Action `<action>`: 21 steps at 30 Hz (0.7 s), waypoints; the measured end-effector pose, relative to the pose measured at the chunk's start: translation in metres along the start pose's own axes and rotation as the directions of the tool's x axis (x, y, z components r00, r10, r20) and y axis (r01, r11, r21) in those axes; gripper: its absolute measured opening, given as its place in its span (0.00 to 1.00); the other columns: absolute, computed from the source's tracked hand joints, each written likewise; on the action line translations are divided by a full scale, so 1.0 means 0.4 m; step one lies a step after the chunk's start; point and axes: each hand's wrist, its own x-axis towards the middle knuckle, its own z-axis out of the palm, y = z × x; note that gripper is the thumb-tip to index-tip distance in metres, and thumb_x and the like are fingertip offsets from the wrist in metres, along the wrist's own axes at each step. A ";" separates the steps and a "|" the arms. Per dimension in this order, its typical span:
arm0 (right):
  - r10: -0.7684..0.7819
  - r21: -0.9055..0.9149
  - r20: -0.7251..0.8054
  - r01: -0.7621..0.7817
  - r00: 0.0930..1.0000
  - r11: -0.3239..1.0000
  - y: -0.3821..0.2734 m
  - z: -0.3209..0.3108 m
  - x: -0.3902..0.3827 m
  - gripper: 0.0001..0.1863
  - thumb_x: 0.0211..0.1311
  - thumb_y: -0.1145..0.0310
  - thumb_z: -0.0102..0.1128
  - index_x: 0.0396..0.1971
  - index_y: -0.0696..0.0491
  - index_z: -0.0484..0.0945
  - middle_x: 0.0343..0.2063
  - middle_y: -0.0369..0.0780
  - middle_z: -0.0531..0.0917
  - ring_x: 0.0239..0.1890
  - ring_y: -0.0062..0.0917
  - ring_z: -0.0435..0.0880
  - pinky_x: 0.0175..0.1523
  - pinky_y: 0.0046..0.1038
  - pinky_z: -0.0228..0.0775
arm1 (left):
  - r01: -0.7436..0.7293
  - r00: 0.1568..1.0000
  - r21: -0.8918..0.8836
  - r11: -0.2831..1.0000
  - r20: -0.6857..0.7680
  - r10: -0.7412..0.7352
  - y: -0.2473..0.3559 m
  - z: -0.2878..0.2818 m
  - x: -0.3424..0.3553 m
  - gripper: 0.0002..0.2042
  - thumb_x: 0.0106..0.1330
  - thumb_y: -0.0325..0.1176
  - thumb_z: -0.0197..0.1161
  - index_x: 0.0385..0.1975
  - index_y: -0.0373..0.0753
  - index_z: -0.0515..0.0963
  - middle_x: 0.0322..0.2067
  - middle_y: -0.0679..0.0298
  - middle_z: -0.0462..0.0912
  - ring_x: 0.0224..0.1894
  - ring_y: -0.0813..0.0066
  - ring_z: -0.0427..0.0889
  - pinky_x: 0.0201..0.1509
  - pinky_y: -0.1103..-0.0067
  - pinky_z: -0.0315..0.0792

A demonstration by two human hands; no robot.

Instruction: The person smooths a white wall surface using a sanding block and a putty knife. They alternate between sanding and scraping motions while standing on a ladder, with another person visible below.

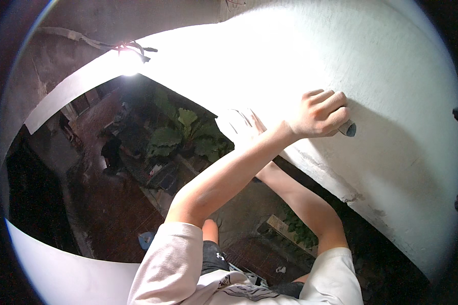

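My left arm reaches across to the right, over my right forearm. My left hand (321,114) is closed in a fist against the pale plastered wall (392,101). From the little-finger side of that fist pokes the rounded grey end of a short, thick piece (348,128); my fingers hide the rest. My right hand (250,128) is beyond the left forearm, near the wall's lower edge. Strong glare and the forearm obscure its fingers. Beside it shows a bright white, creased shape (231,123) that I cannot make out.
A glaring lamp (131,63) hangs at the upper left, with a cable (71,34) running along the grey wall. Far below lie a dark reddish floor (112,203) and a large-leaved plant (185,132). The plastered wall's lower edge (348,199) is rough and chipped.
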 end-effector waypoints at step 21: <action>-0.101 -0.365 0.105 0.133 0.989 0.921 -0.043 0.179 0.145 0.18 0.59 0.68 0.53 0.51 0.49 0.76 0.51 0.40 0.77 0.55 0.31 0.74 0.65 0.32 0.58 | -0.011 1.000 -0.006 1.000 0.011 0.011 -0.002 0.013 -0.009 0.13 0.43 0.29 0.64 0.27 0.43 0.68 0.24 0.67 0.69 0.18 0.80 0.70 0.16 0.80 0.65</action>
